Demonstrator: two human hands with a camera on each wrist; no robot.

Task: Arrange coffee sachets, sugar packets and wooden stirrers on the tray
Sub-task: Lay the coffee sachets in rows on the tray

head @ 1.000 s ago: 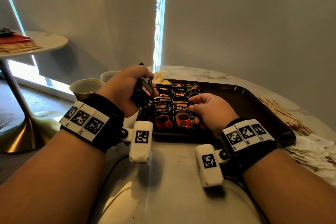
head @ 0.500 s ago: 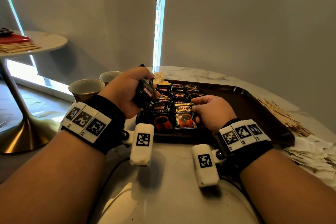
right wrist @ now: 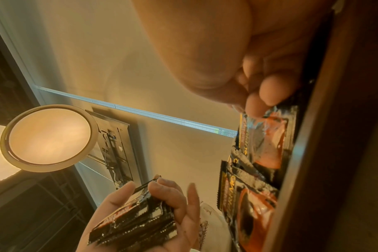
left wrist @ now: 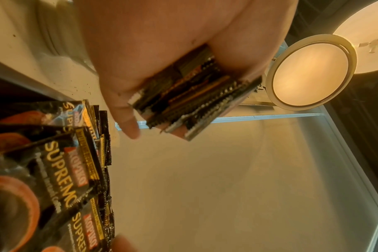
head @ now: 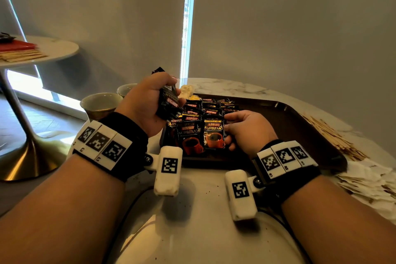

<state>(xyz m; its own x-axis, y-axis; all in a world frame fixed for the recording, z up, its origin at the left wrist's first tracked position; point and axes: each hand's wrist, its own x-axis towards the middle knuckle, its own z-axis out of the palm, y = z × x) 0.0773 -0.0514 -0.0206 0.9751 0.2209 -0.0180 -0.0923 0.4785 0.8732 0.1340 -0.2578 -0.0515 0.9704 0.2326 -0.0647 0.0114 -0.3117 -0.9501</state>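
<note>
Head view looks down over both forearms at the tray [head: 300, 118]. Wrist views sit close under each palm, facing upward; all share the coffee sachets [head: 201, 133].

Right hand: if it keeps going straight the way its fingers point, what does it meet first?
The right hand points left across the tray. Its fingers already pinch the front coffee sachet; next in line is probably the neighbouring sachet, though depth is unclear.

"KOPIKO SUPREMO" on coffee sachets [head: 213, 135] in tray [head: 300, 126].
</note>
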